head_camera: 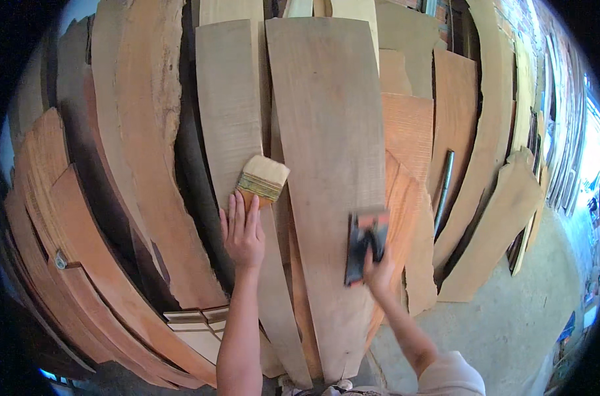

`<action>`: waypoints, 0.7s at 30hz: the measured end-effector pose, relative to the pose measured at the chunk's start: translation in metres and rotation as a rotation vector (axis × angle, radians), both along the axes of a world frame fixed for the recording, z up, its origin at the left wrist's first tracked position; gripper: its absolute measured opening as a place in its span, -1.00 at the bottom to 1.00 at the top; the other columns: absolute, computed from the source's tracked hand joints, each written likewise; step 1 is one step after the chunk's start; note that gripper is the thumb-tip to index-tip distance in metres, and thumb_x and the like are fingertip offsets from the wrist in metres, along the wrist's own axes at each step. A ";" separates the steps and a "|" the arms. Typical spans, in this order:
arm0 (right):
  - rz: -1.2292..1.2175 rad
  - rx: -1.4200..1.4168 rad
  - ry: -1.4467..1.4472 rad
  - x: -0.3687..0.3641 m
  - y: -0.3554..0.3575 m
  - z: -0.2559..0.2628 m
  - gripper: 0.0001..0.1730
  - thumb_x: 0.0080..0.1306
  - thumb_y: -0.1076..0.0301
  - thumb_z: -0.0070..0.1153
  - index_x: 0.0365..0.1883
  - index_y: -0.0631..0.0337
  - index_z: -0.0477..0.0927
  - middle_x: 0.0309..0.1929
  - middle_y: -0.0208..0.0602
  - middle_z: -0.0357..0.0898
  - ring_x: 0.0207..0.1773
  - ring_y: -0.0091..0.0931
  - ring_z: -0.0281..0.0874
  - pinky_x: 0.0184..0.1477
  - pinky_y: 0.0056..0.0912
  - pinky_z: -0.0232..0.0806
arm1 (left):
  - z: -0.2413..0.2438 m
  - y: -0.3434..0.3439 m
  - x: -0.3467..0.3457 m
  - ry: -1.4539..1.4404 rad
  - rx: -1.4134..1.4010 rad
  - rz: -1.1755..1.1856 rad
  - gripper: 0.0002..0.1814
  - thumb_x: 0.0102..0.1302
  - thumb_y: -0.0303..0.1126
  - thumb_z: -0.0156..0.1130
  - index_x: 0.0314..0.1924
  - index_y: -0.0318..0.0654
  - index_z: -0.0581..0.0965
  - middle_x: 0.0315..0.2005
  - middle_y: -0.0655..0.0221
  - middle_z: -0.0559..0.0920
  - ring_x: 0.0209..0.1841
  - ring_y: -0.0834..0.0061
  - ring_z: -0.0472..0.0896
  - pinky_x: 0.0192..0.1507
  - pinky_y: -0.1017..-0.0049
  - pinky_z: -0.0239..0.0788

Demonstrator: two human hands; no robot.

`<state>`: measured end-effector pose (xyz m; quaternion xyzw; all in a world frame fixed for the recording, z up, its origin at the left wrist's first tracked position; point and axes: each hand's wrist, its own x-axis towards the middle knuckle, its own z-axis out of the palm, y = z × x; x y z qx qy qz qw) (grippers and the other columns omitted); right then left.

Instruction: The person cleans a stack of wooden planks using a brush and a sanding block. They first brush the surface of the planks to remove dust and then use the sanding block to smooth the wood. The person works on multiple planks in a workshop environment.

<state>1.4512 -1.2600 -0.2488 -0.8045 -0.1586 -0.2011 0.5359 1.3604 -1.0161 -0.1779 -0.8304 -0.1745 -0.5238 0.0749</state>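
My left hand (244, 232) holds a wide flat paintbrush (263, 180) with pale bristles, a metal ferrule and an orange-brown handle. The brush lies over a narrow wooden board (228, 99), bristles pointing away from me. In my right hand (379, 267) is a black hand sanding block (363, 245) with reddish abrasive paper showing at its ends. That block rests flat near the right edge of a wide wooden board (329, 128), which runs lengthwise away from me. The sander and right hand look slightly blurred. Fingers partly hide the brush handle.
Rough-edged boards (146, 148) lean in rows to the left, with dark gaps between them. On the right, a metal tube (443, 193) lies against reddish planks (453, 99). A roll of tape (60, 259) sits at the far left. Concrete floor (508, 326) shows at lower right.
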 end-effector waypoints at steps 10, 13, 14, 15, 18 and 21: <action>0.107 -0.349 0.009 0.054 -0.001 0.067 -0.64 0.16 0.21 -0.06 -0.20 0.28 0.25 -0.49 0.07 0.47 -0.57 -0.11 0.46 -0.54 -0.14 0.34 | -0.001 -0.002 0.006 -0.003 0.023 -0.002 -0.67 0.21 -0.37 -0.04 0.01 -0.05 0.40 0.03 0.22 0.38 0.10 0.29 0.31 0.12 0.22 0.06; 0.070 -0.288 -0.314 0.122 0.046 0.176 -0.65 0.14 0.25 -0.04 -0.24 0.36 0.31 -0.48 0.13 0.45 -0.35 -0.02 0.43 -0.30 -0.08 0.30 | 0.000 -0.005 0.008 0.000 0.003 -0.021 -0.67 0.21 -0.37 -0.03 0.01 -0.05 0.40 0.03 0.22 0.37 0.10 0.28 0.31 0.13 0.21 0.05; 0.106 -0.186 -0.402 0.138 0.065 0.214 -0.65 0.13 0.24 -0.03 -0.28 0.38 0.32 -0.48 0.17 0.44 -0.34 -0.02 0.43 -0.30 -0.07 0.30 | -0.002 -0.004 0.008 -0.007 0.003 -0.026 -0.67 0.20 -0.37 -0.03 0.01 -0.05 0.40 0.03 0.22 0.37 0.10 0.27 0.31 0.13 0.21 0.05; 0.076 -0.209 -0.470 0.162 0.081 0.250 -0.62 0.12 0.21 -0.02 -0.28 0.39 0.33 -0.46 0.16 0.45 -0.32 -0.04 0.44 -0.30 -0.09 0.31 | -0.001 -0.005 0.008 -0.017 0.010 -0.028 -0.67 0.20 -0.36 -0.03 0.01 -0.05 0.40 0.03 0.21 0.37 0.10 0.26 0.30 0.13 0.21 0.05; 0.118 -0.207 -0.292 0.167 0.129 0.341 -0.63 0.10 0.18 -0.05 -0.39 0.41 0.44 -0.51 0.04 0.50 -0.38 -0.16 0.50 -0.30 -0.23 0.36 | 0.001 -0.001 0.001 -0.002 0.002 -0.025 -0.67 0.19 -0.38 -0.02 -0.01 -0.11 0.41 0.02 0.18 0.38 0.10 0.24 0.31 0.13 0.20 0.04; -0.089 -0.120 -0.429 0.182 0.148 0.357 -0.61 0.05 0.15 0.01 -0.43 0.40 0.47 -0.48 0.08 0.50 -0.36 -0.16 0.50 -0.26 -0.23 0.35 | -0.001 -0.007 0.010 -0.022 -0.001 -0.058 -0.68 0.19 -0.39 -0.01 -0.02 -0.15 0.42 0.01 0.16 0.38 0.09 0.23 0.31 0.12 0.19 0.04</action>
